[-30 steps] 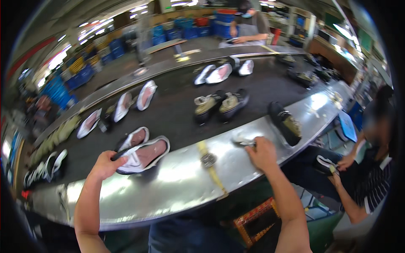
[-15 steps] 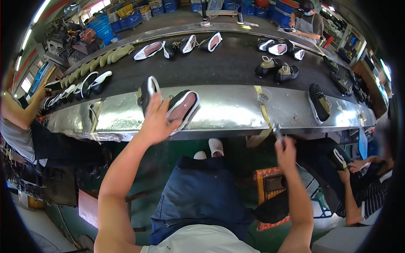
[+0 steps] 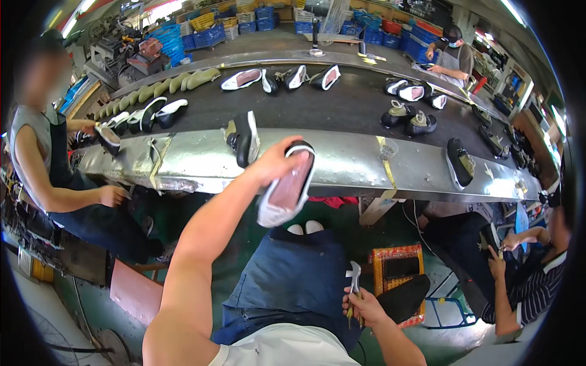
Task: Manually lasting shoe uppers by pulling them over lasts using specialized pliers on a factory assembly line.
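My left hand (image 3: 276, 166) is closed on a dark shoe (image 3: 287, 190), gripping it near its upper end. The shoe's pinkish bottom and white rim face up, tilted, over the bench's near edge. Just beyond, another dark shoe (image 3: 246, 141) with an olive part rests on its side on the metal ledge (image 3: 336, 161). Close to my right thigh, my right hand (image 3: 368, 307) is wrapped round a pair of pincers (image 3: 354, 277) with a curved metal head and yellowish handles; the head points up.
Several shoes stand on the dark belt (image 3: 323, 116) behind the ledge; one shoe (image 3: 459, 163) lies on the ledge at right. A small clear cup (image 3: 388, 148) sits by a yellow strip. Co-workers sit at left and right. An orange-patterned stand (image 3: 378, 262) is right of my legs.
My left hand has picked up the shoe from the ledge and brought it nearer. My right hand has dropped toward my lap with the pincers. The left co-worker shows more fully.
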